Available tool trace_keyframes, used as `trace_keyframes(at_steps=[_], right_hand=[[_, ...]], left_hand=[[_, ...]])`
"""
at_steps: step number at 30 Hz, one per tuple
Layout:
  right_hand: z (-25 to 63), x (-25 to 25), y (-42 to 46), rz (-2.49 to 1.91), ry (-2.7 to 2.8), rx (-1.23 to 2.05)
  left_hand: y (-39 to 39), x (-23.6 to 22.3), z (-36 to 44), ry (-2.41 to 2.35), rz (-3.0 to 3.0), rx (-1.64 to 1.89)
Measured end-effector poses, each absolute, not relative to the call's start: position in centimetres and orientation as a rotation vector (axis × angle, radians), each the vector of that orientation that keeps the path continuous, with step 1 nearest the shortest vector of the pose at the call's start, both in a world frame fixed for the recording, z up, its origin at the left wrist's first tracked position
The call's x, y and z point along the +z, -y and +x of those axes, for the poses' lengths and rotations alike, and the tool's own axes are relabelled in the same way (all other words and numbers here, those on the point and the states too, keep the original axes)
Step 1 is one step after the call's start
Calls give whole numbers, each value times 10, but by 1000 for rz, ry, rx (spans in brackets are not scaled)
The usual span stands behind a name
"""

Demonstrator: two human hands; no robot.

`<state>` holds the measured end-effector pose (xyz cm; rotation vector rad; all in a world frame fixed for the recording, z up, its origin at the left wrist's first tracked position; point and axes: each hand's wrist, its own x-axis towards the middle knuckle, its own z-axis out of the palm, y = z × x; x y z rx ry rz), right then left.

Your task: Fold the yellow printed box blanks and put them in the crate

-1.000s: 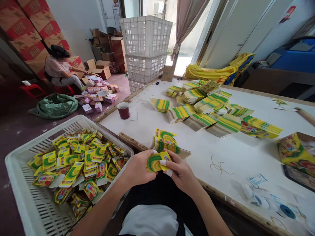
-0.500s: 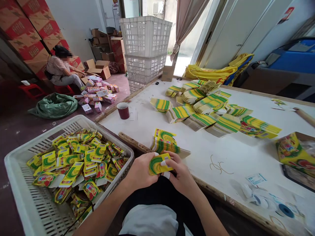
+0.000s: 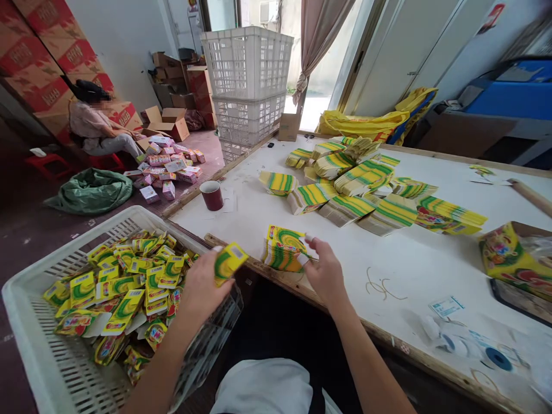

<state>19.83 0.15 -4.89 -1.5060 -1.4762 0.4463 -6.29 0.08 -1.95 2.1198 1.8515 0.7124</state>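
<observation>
My left hand (image 3: 200, 284) pinches a small yellow-and-green carton (image 3: 230, 263) over the near right edge of the white plastic basket (image 3: 21, 282). Similar cartons (image 3: 129, 279) lie heaped inside that basket. On the table's front edge stands a stack of flat cartons (image 3: 282, 253), printed side facing up. At the stack's right end, my right hand (image 3: 325, 267) has its thumb and fingers on the edge of the top carton; how firmly it grips is hard to see. White tape or covers wrap some fingertips of both hands.
More bundles of flat cartons (image 3: 362, 178) lie across the white table (image 3: 276, 293). A maroon mug (image 3: 211, 196), loose rubber bands (image 3: 382, 284) and tape rolls (image 3: 495, 357) are on it too. Stacked crates (image 3: 248, 69) stand behind. A person (image 3: 97, 123) sits at left near pink boxes.
My hands have parted. The left has carried the carton left toward the basket, while the right has let go of it and moved up and right to the stack.
</observation>
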Motion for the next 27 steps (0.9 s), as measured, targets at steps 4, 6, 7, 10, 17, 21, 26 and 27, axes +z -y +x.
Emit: trace_keyframes(at_steps=[4, 6, 7, 10, 17, 21, 26, 27], right_hand=[[214, -59, -25, -1651, 1554, 383], [216, -60, -28, -1646, 1571, 382], [215, -59, -28, -1646, 1568, 368], [207, -46, -18, -1667, 1528, 345], [141, -21, 34, -1157, 1326, 1078], [112, -18, 56, -972, 1194, 1302], [109, -22, 57, -921, 1168, 1397], [112, -24, 54, -955, 1153, 1376]], left_hand=[[-8, -33, -86, -2056, 2043, 866], [-5, -39, -77, -1821, 2006, 900], [-3, -41, -69, -1680, 1970, 897], [4, -50, -39, -1327, 1740, 876], [12, -44, 11, -758, 928, 1322], [14, -16, 19, -720, 658, 1444], [15, -6, 21, -818, 638, 1508], [16, -10, 20, -862, 685, 1481]])
